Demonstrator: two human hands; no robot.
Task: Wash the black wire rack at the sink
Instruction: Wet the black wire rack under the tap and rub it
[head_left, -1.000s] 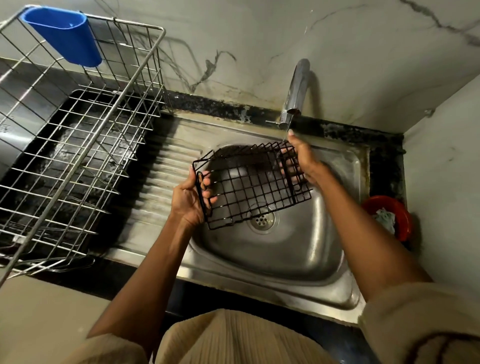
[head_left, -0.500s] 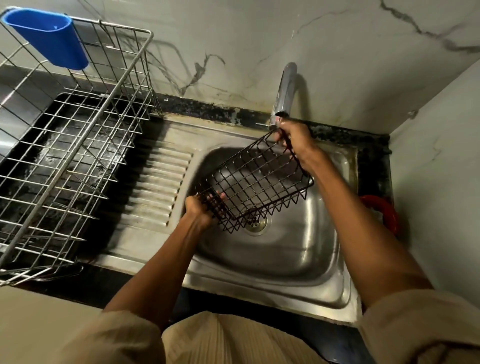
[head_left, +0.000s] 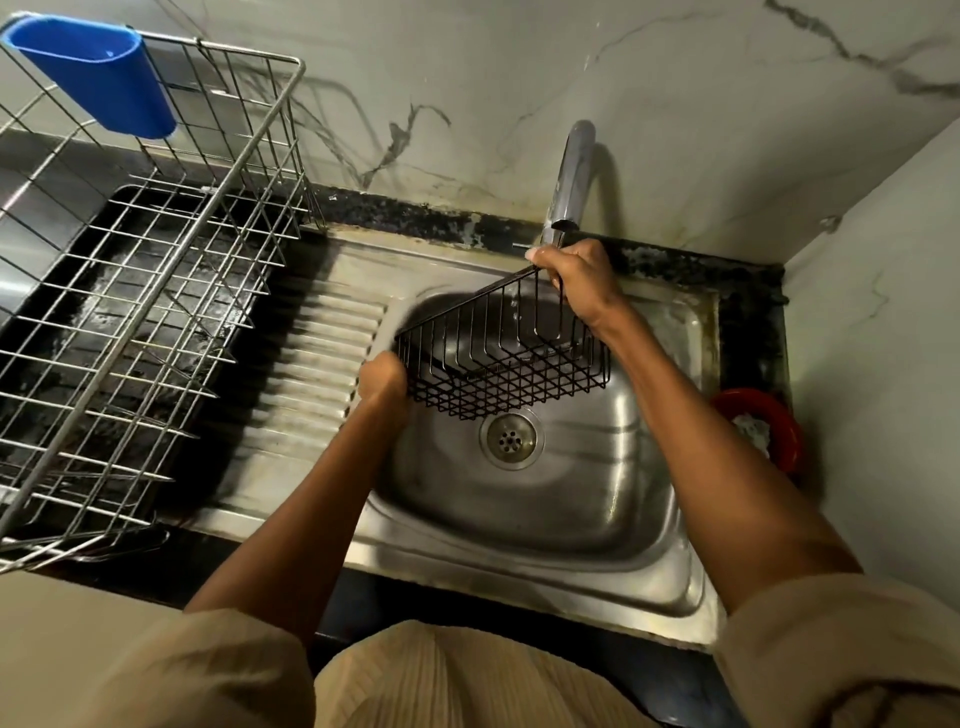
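The black wire rack (head_left: 506, 358) hangs tilted over the steel sink basin (head_left: 530, 509), its far right corner raised under the chrome tap (head_left: 571, 176). My right hand (head_left: 579, 278) grips that raised corner, fingers curled round the top wire just below the spout. My left hand (head_left: 382, 376) holds the rack's lower left end at the basin's left rim; its fingers are hidden behind the hand and wire. The drain (head_left: 511, 439) shows below the rack.
A large steel dish-drying basket (head_left: 150, 291) stands at the left on a black tray, with a blue plastic cup holder (head_left: 98, 78) hung on its back rim. The ribbed drainboard (head_left: 317, 364) lies between basket and basin. A red bowl (head_left: 763, 421) sits right of the sink.
The rack has turned from lying flat over the basin to steeply tilted, its right corner lifted up to the spout by my right hand while my left hand dropped lower.
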